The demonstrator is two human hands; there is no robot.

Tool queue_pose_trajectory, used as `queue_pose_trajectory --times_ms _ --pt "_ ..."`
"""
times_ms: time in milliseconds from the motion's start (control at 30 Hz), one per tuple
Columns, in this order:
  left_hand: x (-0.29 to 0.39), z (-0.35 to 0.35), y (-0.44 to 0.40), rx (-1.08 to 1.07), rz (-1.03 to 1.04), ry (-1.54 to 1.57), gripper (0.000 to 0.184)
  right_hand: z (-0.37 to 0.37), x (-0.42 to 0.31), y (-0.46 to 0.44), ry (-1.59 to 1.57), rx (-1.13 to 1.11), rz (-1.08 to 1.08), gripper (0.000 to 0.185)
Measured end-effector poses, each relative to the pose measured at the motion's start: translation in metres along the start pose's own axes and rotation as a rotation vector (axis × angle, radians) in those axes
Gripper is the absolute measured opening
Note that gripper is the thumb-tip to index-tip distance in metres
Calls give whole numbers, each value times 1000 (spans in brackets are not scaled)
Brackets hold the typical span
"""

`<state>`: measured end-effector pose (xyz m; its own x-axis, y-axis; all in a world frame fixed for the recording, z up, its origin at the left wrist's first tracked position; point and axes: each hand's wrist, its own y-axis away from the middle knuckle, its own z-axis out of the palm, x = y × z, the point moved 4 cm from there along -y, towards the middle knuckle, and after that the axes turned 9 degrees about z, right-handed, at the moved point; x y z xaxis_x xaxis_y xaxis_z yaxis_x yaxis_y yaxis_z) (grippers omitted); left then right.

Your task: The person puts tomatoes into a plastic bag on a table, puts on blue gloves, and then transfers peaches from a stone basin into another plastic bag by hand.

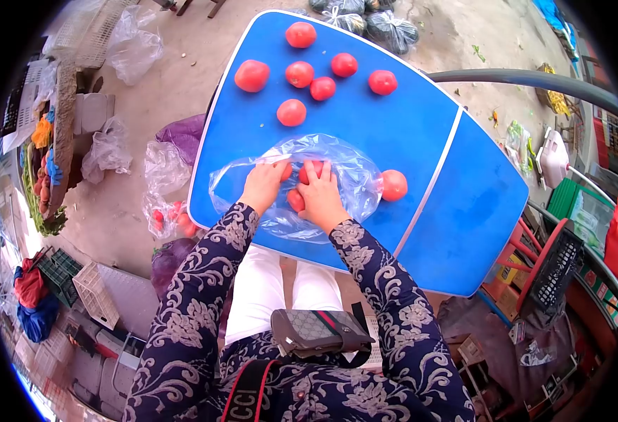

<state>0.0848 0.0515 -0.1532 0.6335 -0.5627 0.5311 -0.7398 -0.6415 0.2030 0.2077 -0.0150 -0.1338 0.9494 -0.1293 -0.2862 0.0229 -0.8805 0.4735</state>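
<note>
A clear plastic bag (355,165) lies spread on the blue table (372,119), with tomatoes at its middle. My left hand (262,187) reaches over the bag's left part, its fingers closed on a tomato (286,171) that is partly covered. With fingers draped over its top, my right hand (322,200) grips another tomato (312,173). Between the hands sits a third tomato (295,201). Just at the bag's right edge rests a larger tomato (394,185).
Several loose tomatoes (300,74) lie on the far part of the table. A bag of tomatoes (175,216) is on the ground at left, beside purple bags (182,137). Tied bags (392,29) stand beyond the table. A red chair (534,264) is at right.
</note>
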Motion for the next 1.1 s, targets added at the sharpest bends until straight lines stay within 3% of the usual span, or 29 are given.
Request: queue_pose_trajectory --times_ms 33,167,267,300,400,633,733,833,867,967,1100 --pt "-3 -2 -1 -62 -46 94 43 -2 6 3 -99 -12 18 47" --pt "1 -23 7 182 47 231 44 -18 39 21 -686 39 94 58" --pt "14 -45 20 112 -101 544 50 -17 66 28 -1308 -199 208 60" --pt "15 -46 26 82 -160 662 54 -7 72 31 -1580 -318 248 72" --pt "24 -46 38 54 -262 972 58 -27 66 45 -2167 -508 179 79" --pt "77 -71 31 -101 -466 1854 62 -60 68 55 -2586 -510 76 78" --pt "106 -100 16 -133 -401 1903 63 -95 92 64 -2407 -261 -47 76" --pt "133 -129 -14 -95 -257 1624 57 -128 146 66 -1817 97 162 69" --pt "138 -132 -29 -72 -200 1498 55 -133 160 60 -1599 220 215 66" --pt "146 -116 -99 125 44 677 51 -144 181 21 -409 601 355 56" --pt "105 -17 -179 309 119 120 44 -123 201 -37 -24 386 542 49"
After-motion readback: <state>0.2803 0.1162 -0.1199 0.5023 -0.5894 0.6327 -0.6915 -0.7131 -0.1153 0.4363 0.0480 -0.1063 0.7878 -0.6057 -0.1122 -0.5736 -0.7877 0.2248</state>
